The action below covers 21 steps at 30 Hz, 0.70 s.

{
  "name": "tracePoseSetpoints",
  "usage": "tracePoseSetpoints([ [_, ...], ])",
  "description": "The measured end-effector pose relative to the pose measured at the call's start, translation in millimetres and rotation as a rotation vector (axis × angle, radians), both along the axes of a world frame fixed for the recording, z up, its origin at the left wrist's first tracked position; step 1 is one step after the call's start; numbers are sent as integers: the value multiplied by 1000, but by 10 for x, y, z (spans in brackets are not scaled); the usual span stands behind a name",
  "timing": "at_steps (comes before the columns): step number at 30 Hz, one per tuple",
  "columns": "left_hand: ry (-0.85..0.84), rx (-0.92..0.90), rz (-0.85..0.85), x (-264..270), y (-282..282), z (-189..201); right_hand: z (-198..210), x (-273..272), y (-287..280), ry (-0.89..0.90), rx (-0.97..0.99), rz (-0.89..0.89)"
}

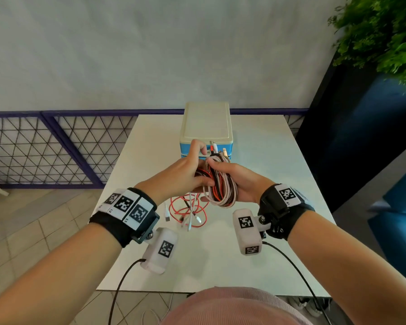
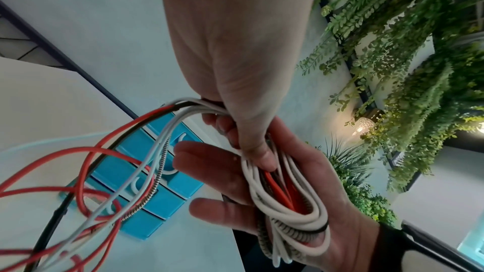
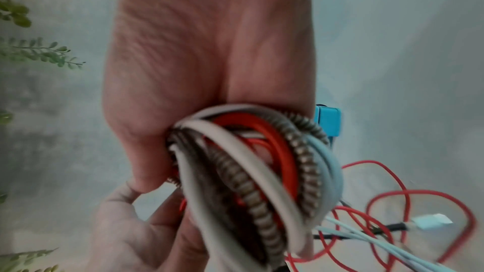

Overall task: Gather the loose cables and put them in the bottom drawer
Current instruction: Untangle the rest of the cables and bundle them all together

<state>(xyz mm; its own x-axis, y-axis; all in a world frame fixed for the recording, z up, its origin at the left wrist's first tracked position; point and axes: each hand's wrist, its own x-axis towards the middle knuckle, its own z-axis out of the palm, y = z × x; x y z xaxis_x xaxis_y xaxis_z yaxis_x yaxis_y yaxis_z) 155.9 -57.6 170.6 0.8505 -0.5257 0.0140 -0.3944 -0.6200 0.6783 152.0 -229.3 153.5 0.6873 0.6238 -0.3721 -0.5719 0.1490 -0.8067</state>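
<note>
Holding the cable bundle [image 1: 220, 181] above the white table [image 1: 267, 174], I have my right hand [image 1: 242, 184] curled round its coiled white, red and spring-wrapped loops, thumb on top. My left hand [image 1: 183, 174] pinches the strands at the bundle's left side. Loose red and white ends [image 1: 188, 212] trail onto the table, in front of the blue drawer unit [image 1: 206, 137].

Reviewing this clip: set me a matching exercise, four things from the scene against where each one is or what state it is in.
Things:
1. coiled cable bundle
2. loose red cable
3. drawer unit
4. plant

Places or states:
A. upper right corner
B. held in both hands
C. far end of the table, drawers shut
D. trailing on the table below the hands

Pairs: 1-B, 2-D, 3-C, 4-A
</note>
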Motion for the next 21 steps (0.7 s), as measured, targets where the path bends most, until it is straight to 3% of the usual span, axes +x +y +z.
tracePoseSetpoints([
  [3,-46,55,-11,7,14,-10,-38,-47,11,17,63,37],
  [9,-17,-10,67,49,-3,-21,-30,-55,-4,-36,-58,141],
  [11,126,-31,97,88,13,-22,-1,-34,-34,-66,-94,144],
  [14,564,-251,98,129,110,-34,60,-9,-110,-92,-126,105],
  [16,755,-336,64,128,166,-36,65,3,-158,-140,-166,103],
  [21,933,-234,27,110,248,-41,39,27,-214,-213,-239,59],
])
